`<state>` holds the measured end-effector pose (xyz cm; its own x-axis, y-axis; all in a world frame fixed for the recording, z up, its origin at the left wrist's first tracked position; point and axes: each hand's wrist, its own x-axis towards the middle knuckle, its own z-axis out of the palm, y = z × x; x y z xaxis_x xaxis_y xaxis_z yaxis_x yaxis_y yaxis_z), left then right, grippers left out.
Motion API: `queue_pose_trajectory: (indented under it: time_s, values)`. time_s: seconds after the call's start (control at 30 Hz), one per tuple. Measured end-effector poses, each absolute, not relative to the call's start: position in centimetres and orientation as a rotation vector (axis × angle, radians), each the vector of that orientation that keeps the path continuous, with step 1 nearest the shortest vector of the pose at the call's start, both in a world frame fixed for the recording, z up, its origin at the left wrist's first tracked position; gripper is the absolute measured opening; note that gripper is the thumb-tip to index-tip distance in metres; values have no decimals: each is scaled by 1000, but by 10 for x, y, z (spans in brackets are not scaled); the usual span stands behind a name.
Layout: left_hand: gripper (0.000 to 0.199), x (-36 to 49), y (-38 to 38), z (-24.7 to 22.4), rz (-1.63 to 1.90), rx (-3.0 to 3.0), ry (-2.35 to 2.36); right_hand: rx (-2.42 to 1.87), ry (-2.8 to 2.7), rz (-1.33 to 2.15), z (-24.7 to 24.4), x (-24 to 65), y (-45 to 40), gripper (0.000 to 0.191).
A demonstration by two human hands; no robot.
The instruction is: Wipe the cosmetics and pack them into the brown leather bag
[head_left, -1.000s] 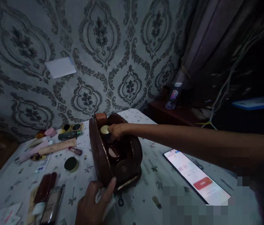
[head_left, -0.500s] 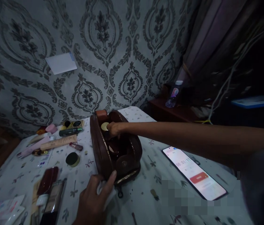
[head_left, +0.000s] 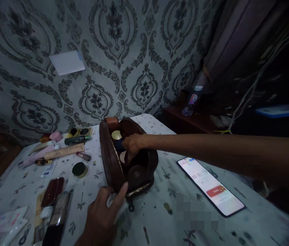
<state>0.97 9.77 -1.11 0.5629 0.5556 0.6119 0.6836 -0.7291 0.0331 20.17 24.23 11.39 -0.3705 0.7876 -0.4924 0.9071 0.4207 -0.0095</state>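
A brown leather bag (head_left: 108,160) stands unzipped on the patterned white cloth, its mouth facing up. My right hand (head_left: 132,145) reaches into it from the right, with fingertips hidden among the contents. Beside those fingers is a container with a gold lid (head_left: 116,135) and a dark blue body. A pale round item (head_left: 122,157) shows lower in the bag. At the bag's near left corner, my left hand (head_left: 102,213) grips the edge, thumb and finger closed against it. Something white and crumpled (head_left: 112,200) shows between its fingers; I cannot tell what it is.
Several cosmetics lie to the left, among them a beige tube (head_left: 64,151), a dark round jar (head_left: 79,169) and a clear bottle with a black cap (head_left: 58,215). A lit phone (head_left: 212,188) lies right of the bag. A plastic bottle (head_left: 192,101) stands behind.
My right hand has shifted slightly right and nearer inside the bag, away from the gold lid, which shows more fully. My left hand stays at the bag's edge.
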Motion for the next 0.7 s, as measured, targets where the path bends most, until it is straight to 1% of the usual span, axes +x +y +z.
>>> queue_pose_trajectory:
  time_s: [0.1,0.27,0.37,0.47,0.53,0.63,0.7]
  values:
    - [84,10,98,-11,-909,-2580,-1042,1401,2171,-377,111,203,245,75]
    - [87,9,98,-10,-885,-2611,-1032,1401,2189,-404,112,204,244,76]
    - [89,8,98,-10,-874,-2607,-1038,1374,2197,-406,114,203,242,74]
    - [92,9,97,-11,-856,-2615,-1058,1315,2200,-425,122,203,239,65]
    - [92,8,96,-11,-840,-2620,-1074,1331,2225,-446,131,205,239,54]
    - [89,8,96,-11,-838,-2634,-1072,1495,2290,-418,140,212,244,34]
    - [87,8,96,-10,-851,-2634,-1062,1574,2303,-413,140,216,248,26]
